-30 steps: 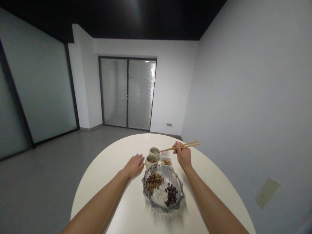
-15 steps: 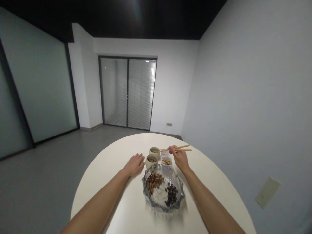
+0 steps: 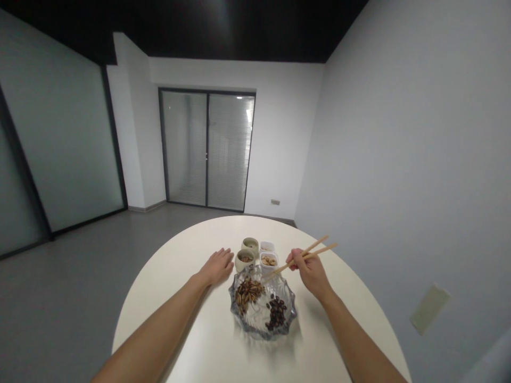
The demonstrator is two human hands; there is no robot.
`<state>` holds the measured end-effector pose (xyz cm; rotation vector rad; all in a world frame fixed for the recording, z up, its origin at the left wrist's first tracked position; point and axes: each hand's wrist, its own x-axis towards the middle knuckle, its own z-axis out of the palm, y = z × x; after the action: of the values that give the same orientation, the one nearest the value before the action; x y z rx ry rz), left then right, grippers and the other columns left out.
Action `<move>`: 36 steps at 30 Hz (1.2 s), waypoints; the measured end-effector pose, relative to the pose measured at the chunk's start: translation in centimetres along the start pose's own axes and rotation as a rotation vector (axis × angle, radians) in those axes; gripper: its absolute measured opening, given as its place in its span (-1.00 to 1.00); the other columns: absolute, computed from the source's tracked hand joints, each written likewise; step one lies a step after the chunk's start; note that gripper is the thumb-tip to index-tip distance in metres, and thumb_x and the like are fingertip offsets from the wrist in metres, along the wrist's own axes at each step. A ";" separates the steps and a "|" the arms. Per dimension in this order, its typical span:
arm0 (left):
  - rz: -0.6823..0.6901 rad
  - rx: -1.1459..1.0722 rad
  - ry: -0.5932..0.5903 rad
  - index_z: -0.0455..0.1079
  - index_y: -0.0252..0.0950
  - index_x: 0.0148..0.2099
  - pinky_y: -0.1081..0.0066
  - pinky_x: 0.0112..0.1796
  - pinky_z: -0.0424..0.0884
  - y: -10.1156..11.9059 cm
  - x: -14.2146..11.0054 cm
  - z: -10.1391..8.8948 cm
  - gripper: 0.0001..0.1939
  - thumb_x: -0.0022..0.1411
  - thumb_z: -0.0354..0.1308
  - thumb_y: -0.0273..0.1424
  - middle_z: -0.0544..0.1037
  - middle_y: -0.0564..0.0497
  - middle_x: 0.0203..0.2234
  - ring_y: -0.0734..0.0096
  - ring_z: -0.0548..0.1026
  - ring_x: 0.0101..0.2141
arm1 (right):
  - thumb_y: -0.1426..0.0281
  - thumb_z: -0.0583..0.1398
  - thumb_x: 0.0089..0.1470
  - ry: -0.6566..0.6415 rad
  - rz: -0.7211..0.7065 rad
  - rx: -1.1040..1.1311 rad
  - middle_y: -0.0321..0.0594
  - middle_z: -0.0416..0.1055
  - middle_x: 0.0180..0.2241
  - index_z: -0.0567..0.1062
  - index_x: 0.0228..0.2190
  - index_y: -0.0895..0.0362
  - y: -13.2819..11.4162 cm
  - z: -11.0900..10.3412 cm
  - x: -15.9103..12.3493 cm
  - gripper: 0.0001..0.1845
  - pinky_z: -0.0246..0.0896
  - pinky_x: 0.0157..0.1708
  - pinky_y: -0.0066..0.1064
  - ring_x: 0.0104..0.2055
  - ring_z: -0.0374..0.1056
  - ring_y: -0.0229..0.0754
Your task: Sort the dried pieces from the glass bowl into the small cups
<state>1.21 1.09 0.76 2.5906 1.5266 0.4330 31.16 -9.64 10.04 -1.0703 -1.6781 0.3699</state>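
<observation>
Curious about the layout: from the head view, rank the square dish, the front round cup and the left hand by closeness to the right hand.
1. Square dish, just left of the right hand.
2. Front round cup, left of the dish.
3. Left hand, farthest left.

And there you had them, smooth pale wooden chopsticks (image 3: 319, 242)! Right by them sat a glossy cut-glass dish (image 3: 285, 324), with matt stoneware cups (image 3: 239, 266) and shiny white little dishes (image 3: 268, 268) close behind, all on a smooth, satin-white tabletop (image 3: 211, 330), and frosted glass panels (image 3: 59, 143) gave a dull sheen.
</observation>
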 end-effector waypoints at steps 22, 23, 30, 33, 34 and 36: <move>0.016 0.005 0.014 0.20 -0.26 0.30 0.01 0.26 0.03 -0.5 0.3 0.5 -0.50 0.41 -0.16 -0.22 0.16 -0.15 0.32 0.01 0.07 0.32 | 0.05 0.07 0.25 -0.176 0.046 -0.021 -0.28 0.35 -0.69 0.53 -0.59 0.14 -0.8 -0.9 -0.5 -0.43 0.16 -0.59 -0.47 -0.63 0.29 -0.24; 0.013 0.001 0.015 0.21 -0.25 0.29 0.01 0.26 0.03 -0.5 0.2 0.5 -0.50 0.41 -0.16 -0.22 0.16 -0.15 0.32 0.01 0.07 0.31 | 0.05 0.07 0.25 -0.175 0.037 -0.035 -0.28 0.35 -0.69 0.53 -0.58 0.14 -0.7 -1.0 -0.5 -0.44 0.16 -0.58 -0.47 -0.62 0.29 -0.23; 0.004 -0.005 0.011 0.20 -0.23 0.30 0.04 0.26 0.02 -0.3 0.1 0.3 -0.50 0.41 -0.15 -0.20 0.15 -0.12 0.33 0.03 0.06 0.32 | 0.03 0.03 0.27 -0.236 0.039 -0.102 -0.30 0.33 -0.72 0.50 -0.60 0.12 -0.8 -1.0 -0.6 -0.41 0.15 -0.59 -0.46 -0.65 0.29 -0.23; 0.002 0.002 0.004 0.19 -0.25 0.31 0.04 0.27 0.00 -0.3 0.1 0.4 -0.49 0.41 -0.17 -0.20 0.15 -0.13 0.33 0.02 0.05 0.32 | 0.02 0.03 0.26 -0.214 0.058 -0.053 -0.30 0.31 -0.73 0.49 -0.63 0.13 -1.3 -1.1 -0.6 -0.39 0.13 -0.62 -0.47 -0.66 0.27 -0.25; 0.002 0.007 0.002 0.19 -0.26 0.31 0.04 0.27 0.00 -0.3 0.1 0.4 -0.48 0.41 -0.18 -0.20 0.15 -0.14 0.33 0.02 0.05 0.32 | 0.01 0.03 0.26 -0.199 0.064 -0.033 -0.29 0.30 -0.74 0.49 -0.63 0.13 -1.4 -1.1 -0.6 -0.39 0.13 -0.63 -0.47 -0.67 0.26 -0.25; 0.001 0.014 0.002 0.19 -0.28 0.31 0.03 0.26 0.01 -0.3 0.2 0.5 -0.48 0.41 -0.18 -0.21 0.15 -0.15 0.33 0.00 0.05 0.32 | -0.01 0.03 0.24 -0.181 0.078 0.010 -0.30 0.28 -0.76 0.49 -0.64 0.14 -1.7 -1.1 -0.6 -0.37 0.11 -0.65 -0.48 -0.69 0.24 -0.26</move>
<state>1.13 1.42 0.25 2.6024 1.5337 0.4270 31.33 -11.34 11.25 -1.1246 -1.7944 0.5389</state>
